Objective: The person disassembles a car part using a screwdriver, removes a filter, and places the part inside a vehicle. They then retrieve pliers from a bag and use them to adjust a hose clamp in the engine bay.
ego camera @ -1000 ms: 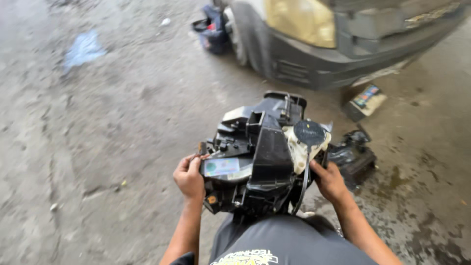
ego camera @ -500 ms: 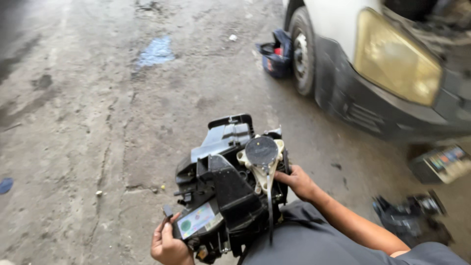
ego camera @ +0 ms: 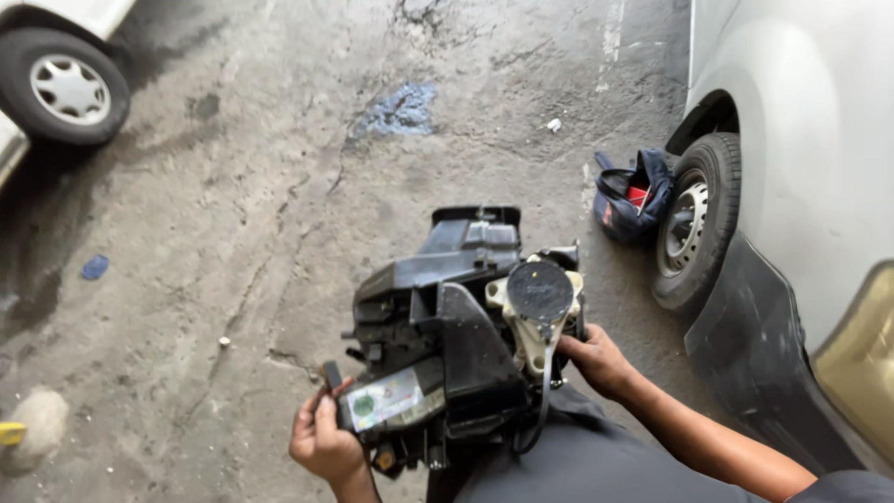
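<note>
1. Black plastic makes up the bulky housing (ego camera: 447,335), a car blower-type assembly of ducts and boxes, which rests on the person's lap over dark grey trousers (ego camera: 577,456), raised clear of the concrete floor (ego camera: 233,186).
2. Left hand (ego camera: 324,440) is curled around the housing's lower left corner, fingers closed on the edge just beside a pale label (ego camera: 384,401); it has a firm hold there.
3. Right hand (ego camera: 601,361) is closed on the housing's right side, just below a cream bracket carrying a round black disc (ego camera: 540,291). A thin dark cable (ego camera: 538,410) hangs down from that bracket.
4. Progress, as a judgement: the unit is already out of any vehicle and held in both hands; its shell looks closed and in one piece, no tool is in either hand, and no loose parts lie beside it. Opening or working on it appears not yet begun.
5. Count: one housing, one disc on it, one label, two hands.
6. Around it: one white vehicle (ego camera: 810,168) at the right with one wheel (ego camera: 697,224) in view, and one blue and black bag (ego camera: 633,197) touching or just beside that wheel.
7. One more wheel (ego camera: 63,86) of a second vehicle shows at top left.
8. On the floor: one blue stain (ego camera: 396,110), one small blue scrap (ego camera: 95,267), one pale lump (ego camera: 37,424) at the left edge.
</note>
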